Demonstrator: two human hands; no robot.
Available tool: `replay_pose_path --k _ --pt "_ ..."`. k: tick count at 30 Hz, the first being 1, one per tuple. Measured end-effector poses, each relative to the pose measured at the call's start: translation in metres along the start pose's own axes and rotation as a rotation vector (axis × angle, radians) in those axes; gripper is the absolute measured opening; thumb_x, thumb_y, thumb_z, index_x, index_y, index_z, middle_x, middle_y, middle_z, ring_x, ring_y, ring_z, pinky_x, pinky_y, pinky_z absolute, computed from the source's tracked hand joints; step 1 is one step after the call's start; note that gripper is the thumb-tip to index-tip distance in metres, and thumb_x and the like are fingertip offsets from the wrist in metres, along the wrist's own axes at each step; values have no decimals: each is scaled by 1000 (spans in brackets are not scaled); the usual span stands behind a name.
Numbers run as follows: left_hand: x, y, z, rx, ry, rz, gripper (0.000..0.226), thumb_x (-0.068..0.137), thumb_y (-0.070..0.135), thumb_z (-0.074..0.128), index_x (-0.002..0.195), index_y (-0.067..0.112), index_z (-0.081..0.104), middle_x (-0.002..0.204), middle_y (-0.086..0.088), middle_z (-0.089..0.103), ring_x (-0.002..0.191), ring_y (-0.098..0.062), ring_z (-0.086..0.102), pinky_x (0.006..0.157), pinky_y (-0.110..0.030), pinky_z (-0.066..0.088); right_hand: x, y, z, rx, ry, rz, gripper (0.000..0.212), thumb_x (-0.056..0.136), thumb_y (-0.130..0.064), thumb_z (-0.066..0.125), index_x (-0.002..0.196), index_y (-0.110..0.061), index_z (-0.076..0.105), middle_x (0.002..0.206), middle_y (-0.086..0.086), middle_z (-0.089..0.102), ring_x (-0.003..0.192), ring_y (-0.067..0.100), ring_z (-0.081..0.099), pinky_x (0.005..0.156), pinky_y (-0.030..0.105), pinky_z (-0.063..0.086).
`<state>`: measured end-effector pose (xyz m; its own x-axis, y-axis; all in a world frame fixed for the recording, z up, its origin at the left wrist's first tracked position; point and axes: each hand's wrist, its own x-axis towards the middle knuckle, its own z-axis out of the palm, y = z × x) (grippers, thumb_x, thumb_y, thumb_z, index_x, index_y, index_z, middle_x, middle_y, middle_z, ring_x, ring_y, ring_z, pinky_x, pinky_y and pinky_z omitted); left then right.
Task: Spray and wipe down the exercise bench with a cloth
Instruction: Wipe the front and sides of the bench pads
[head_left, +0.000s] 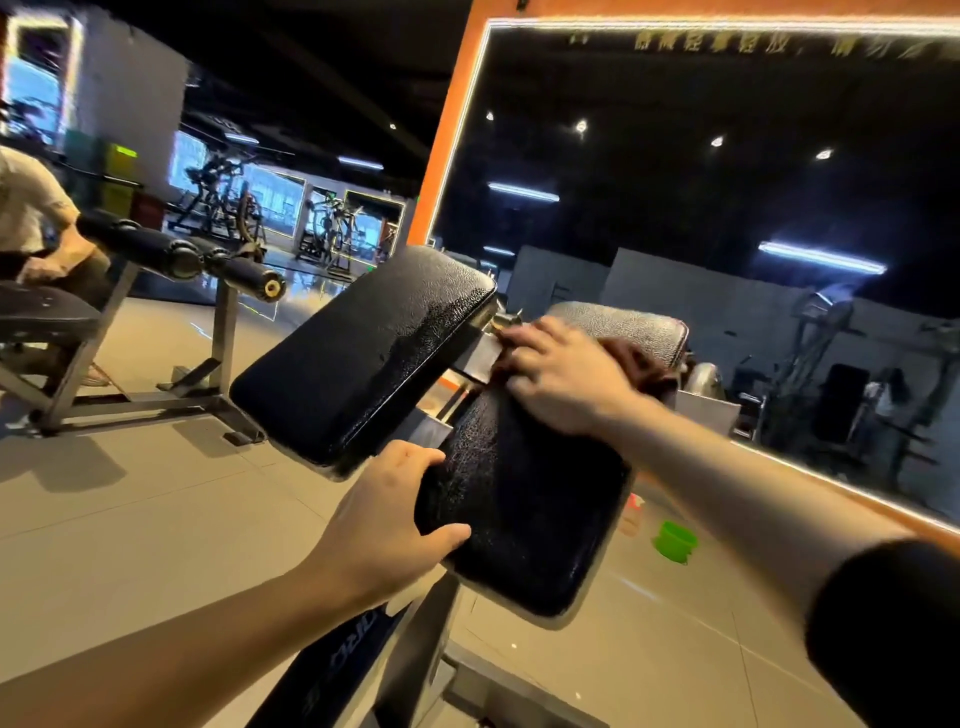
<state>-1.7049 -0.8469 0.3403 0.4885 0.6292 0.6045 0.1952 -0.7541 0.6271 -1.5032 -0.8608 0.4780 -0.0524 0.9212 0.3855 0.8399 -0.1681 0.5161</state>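
Gripping the near left edge of one black pad (524, 499) at frame center, the left hand (387, 525) curls thumb and fingers around it. Two pads show: a second pad (363, 353) sits just upper left. The right hand (561, 374) presses one brown cloth (641, 366) onto the pad's far end, fingers spread flat. One green bucket (675, 540) stands on the floor at lower right.

Single head cam, wide-angle, looking fwd and down, close over bench pads (519, 499), prob. tilted
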Motion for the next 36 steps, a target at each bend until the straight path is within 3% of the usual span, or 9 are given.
replay_pose_path --k 4,9,11,16,19,22,25,32,36 --pt "-4 4 3 5 22 9 56 78 29 75 128 23 49 117 12 47 108 -6 50 95 -29 49 -65 -53 -7 75 -84 -312 58 95 -50 26 147 -28 39 161 -5 21 149 20 9 120 40 3" --pt "-8 5 4 24 17 56 48 78 45 67 121 26 56 112 14 49 102 -6 52 91 -31 50 -28 63 -30 17 -68 295 44 101 -49 29 143 -40 40 161 -12 16 148 18 7 115 61 2" --pt "-6 4 3 33 11 55 47 79 44 70 121 27 57 111 15 49 102 -6 53 91 -32 51 -29 69 -23 19 -8 388 47 100 -48 29 144 -34 41 161 -9 17 148 22 9 118 56 9" --pt "-4 1 2 53 5 -8 51 76 35 77 119 24 54 110 10 51 102 -9 55 90 -32 51 -93 -47 -3 110 130 -134 50 91 -43 32 122 -21 66 140 2 54 134 28 44 108 43 37" --pt "-4 0 0 63 -14 -48 46 73 33 77 109 25 51 103 10 48 97 -11 54 84 -30 50 -120 -75 -13 136 -57 -314 55 96 -48 30 142 -25 48 156 -1 35 146 25 24 118 38 12" --pt "-4 0 -1 27 -43 -59 48 73 35 80 109 28 48 104 12 47 98 -7 52 86 -28 50 -81 -15 -28 17 -75 -146 69 87 -66 7 143 -41 39 159 -15 21 148 17 12 119 47 6" --pt "-3 -2 0 -21 -44 -95 39 81 24 74 111 24 49 109 7 48 103 -10 52 91 -31 49 -57 30 -34 -59 -106 175 54 98 -59 21 147 -39 33 162 -12 10 150 20 -1 119 52 -2" --pt "4 -18 -5 -105 94 -334 17 95 5 47 109 15 50 108 -6 55 99 -26 57 87 -49 52 -103 -123 1 61 -188 -366 47 103 -34 34 150 -38 27 164 -4 4 149 26 -8 119 39 -5" --pt "-2 -15 0 -137 41 -340 17 98 14 42 107 16 56 100 -7 61 95 -27 60 87 -49 53 -82 -98 -12 53 -212 -433 43 103 -39 35 146 -36 38 162 -10 10 150 15 -2 122 37 -1"
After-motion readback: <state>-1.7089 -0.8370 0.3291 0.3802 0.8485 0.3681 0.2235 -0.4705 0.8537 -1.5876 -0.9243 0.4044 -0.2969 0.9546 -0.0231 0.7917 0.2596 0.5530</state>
